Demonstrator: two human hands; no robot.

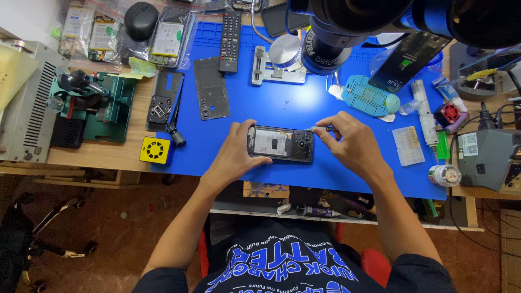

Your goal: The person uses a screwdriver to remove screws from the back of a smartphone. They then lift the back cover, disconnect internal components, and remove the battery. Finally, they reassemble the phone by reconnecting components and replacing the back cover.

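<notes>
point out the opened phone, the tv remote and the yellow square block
opened phone (280,144), head view, middle of its exposed back
tv remote (230,40), head view, centre of its button face
yellow square block (155,150), head view, its round black centre

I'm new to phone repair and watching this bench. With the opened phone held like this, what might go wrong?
The thin metal tool in the right hand could slip and scratch the exposed insides of the opened black phone. The left hand steadies only one end, so the phone might shift on the blue rubber mat.
</notes>
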